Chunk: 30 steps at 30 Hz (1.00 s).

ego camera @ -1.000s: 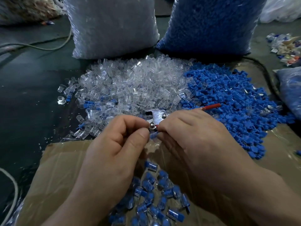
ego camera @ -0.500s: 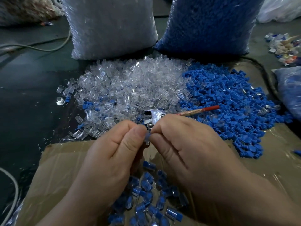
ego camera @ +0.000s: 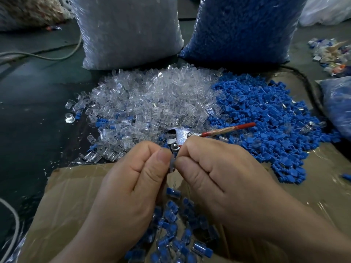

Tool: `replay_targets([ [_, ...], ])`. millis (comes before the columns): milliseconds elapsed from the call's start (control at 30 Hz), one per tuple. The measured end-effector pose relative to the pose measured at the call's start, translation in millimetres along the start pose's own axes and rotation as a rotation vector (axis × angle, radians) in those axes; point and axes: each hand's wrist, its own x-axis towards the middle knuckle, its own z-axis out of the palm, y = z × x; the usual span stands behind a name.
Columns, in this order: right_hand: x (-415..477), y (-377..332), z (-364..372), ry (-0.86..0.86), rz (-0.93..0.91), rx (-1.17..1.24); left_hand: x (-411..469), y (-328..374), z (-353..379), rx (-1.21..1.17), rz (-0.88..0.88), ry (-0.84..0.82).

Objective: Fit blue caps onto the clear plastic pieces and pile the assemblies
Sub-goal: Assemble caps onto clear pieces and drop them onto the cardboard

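Open room: the widest bare stretch is the dark surface (ego camera: 28,111) on the left, crossed by 1 pale cable (ego camera: 47,56) far back. The cardboard sheet (ego camera: 72,196) shows its far-left corner just short of the clear heap; its left edge runs down toward the frame bottom. On the right the room is tight: 1 smaller blue bag (ego camera: 338,105) sits at the frame edge, just beside the blue heap.

Counts:
- 2 tall sacks at the back: clear-parts sack (ego camera: 129,31) and blue-parts sack (ego camera: 243,27), side by side.
- 2 loose heaps in front of them: clear plastic pieces (ego camera: 152,103) on the left and blue caps (ego camera: 266,114) on the right. They touch along a ragged seam, and their pieces are too many to count. A few stray blue caps lie in the clear heap.
- 1 pile of assemblies (ego camera: 171,224) on the cardboard, partly hidden under the wrists.
- 1 metal tool (ego camera: 180,133) with a red handle, lying at the seam just behind the knuckles. Contact with the hand cannot be told.

Hands: the left hand (ego camera: 133,186) and right hand (ego camera: 218,177) are backs up with fingers curled. They meet at centre above the cardboard's far edge. Both thumbs and forefingers pinch 1 small clear piece (ego camera: 172,164) between them, held upright. Blue shows faintly in it, and whether its cap is fully seated cannot be told.
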Motion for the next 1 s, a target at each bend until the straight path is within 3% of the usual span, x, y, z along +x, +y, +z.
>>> replay_targets([
  [200,0.4,3.9,1.3,0.042,0.072,0.163,0.3,-1.4,-0.9,0.069,0.048,-0.008],
  [333,2.5,4.3,1.5,0.033,0.107,0.236,2.7,-1.0,-2.7,-0.016,0.043,-0.016],
  [533,5.1,6.5,-1.6,-0.213,0.406,0.918,3.3,1.5,-5.2,0.249,0.266,-0.014],
  [600,4.1,7.5,-1.1,-0.175,0.378,0.81,2.3,5.2,-5.1,0.173,0.164,-0.01],
  [800,1.2,6.7,0.6,0.059,0.122,0.184,1.4,5.1,-2.3,0.018,-0.052,-0.034],
  [900,2.6,10.3,1.0,0.091,0.143,0.274,0.9,2.4,-5.8,0.117,0.01,-0.037],
  [1000,1.6,10.3,-0.3,0.061,0.083,0.22,0.8,3.7,-7.1,-0.025,-0.074,-0.085],
])
